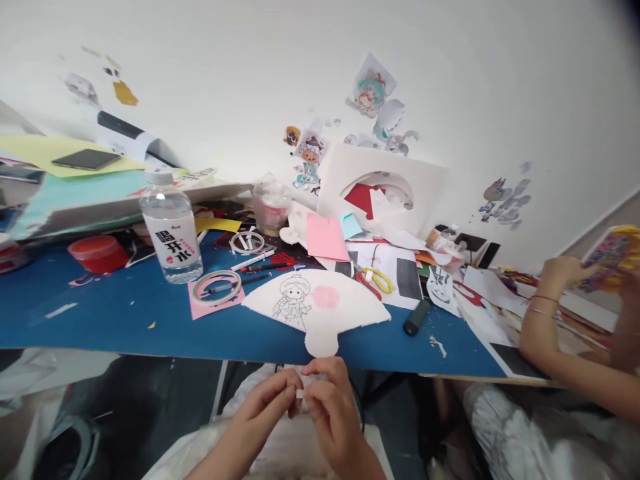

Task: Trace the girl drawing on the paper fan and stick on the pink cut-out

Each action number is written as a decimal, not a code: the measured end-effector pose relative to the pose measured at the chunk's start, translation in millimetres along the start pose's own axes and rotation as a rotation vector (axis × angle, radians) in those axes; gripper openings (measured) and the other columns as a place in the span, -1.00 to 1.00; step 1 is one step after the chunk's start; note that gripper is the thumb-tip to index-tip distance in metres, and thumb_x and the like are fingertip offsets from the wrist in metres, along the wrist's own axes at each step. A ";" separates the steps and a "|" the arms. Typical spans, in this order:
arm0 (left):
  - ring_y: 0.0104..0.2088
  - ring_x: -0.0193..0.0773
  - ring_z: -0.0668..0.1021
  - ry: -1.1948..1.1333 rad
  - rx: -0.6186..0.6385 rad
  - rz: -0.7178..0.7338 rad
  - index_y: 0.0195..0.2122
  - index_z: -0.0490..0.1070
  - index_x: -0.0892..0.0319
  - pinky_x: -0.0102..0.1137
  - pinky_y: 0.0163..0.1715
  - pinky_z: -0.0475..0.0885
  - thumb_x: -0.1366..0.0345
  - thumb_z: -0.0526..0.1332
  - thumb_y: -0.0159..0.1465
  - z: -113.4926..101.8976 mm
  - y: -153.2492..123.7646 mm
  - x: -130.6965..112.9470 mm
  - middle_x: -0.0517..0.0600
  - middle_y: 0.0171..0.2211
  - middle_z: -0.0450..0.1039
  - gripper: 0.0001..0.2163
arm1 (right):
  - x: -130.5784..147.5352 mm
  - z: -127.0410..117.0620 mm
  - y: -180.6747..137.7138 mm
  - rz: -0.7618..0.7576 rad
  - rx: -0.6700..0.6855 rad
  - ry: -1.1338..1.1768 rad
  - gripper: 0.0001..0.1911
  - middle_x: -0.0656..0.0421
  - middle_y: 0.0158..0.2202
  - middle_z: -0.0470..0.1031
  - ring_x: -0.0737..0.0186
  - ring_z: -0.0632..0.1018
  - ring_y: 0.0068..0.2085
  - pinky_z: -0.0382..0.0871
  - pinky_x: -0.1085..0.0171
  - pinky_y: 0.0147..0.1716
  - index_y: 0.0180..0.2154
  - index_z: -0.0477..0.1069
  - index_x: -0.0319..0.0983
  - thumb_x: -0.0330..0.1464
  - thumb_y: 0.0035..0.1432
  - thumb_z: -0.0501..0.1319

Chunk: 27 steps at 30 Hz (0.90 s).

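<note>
Below the table's front edge my left hand and my right hand meet, both pinching a small white scrap between fingertips. Just above them, on the blue table, lies a white fan-shaped paper with a drawn cartoon figure and a pink blotch. Its handle tab points toward my hands. Neither hand touches the fan.
A water bottle, tape rings, pens, yellow-handled scissors, a black cylinder and pink paper crowd the table. Stickers dot the white wall. At the right another person's arm holds a colourful card.
</note>
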<state>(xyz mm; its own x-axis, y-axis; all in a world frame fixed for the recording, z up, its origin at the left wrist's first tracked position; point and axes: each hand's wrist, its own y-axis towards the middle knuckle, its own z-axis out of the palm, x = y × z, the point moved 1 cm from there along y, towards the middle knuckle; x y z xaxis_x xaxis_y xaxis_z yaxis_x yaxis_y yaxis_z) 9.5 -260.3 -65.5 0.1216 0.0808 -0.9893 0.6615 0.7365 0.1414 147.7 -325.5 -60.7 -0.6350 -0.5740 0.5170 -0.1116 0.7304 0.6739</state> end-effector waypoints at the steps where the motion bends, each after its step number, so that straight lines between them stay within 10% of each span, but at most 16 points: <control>1: -0.47 -0.32 0.31 0.021 -0.015 0.028 -0.56 0.23 0.16 -0.44 -0.42 0.22 -0.01 0.07 0.22 -0.3 0.2 0.3 -0.11 -0.55 0.19 -0.64 | -1.0 0.1 -0.2 0.018 -0.014 0.023 -0.80 0.12 -0.13 0.25 0.23 0.35 -0.10 0.29 0.18 -0.10 -0.21 0.23 -0.17 -0.55 0.20 -0.01; 11: -0.49 -0.41 0.39 0.520 -0.361 0.451 -0.48 0.24 0.14 -0.55 -0.48 0.29 0.38 0.04 0.27 9.4 -1.0 -2.4 -0.14 -0.53 0.28 -0.83 | 0.9 18.8 -3.0 0.147 -0.388 0.030 -0.75 0.12 -0.21 0.31 0.24 0.40 -0.20 0.39 0.23 -0.22 -0.07 0.26 -0.16 -0.44 0.19 0.10; 16: -0.40 -0.36 0.39 0.910 -0.487 0.730 -0.34 0.31 0.19 -0.47 -0.36 0.29 0.50 0.07 0.25 11.1 -2.0 -1.9 -0.06 -0.43 0.36 -0.90 | 7.4 16.1 4.1 0.036 -0.347 -0.299 -0.83 0.11 -0.29 0.36 0.23 0.38 -0.27 0.33 0.22 -0.29 -0.25 0.39 -0.22 -0.55 0.13 0.15; 27: -0.31 -0.25 0.43 1.188 -0.454 0.848 -0.26 0.37 0.29 -0.35 -0.30 0.29 0.53 0.01 0.27 11.0 0.7 3.8 0.05 -0.32 0.46 -0.83 | 2.2 14.8 6.7 0.174 -0.323 -0.285 -0.84 0.17 -0.39 0.41 0.25 0.40 -0.32 0.35 0.25 -0.33 -0.36 0.41 -0.21 -0.57 0.11 0.15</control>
<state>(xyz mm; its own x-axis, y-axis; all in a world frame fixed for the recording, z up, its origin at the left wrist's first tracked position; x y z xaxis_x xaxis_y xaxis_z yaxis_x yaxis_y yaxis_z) 18.6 -267.0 -68.7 -0.4553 0.8833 -0.1121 0.4020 0.3163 0.8593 134.2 -316.4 -62.9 -0.8130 -0.2957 0.5015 0.2300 0.6282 0.7433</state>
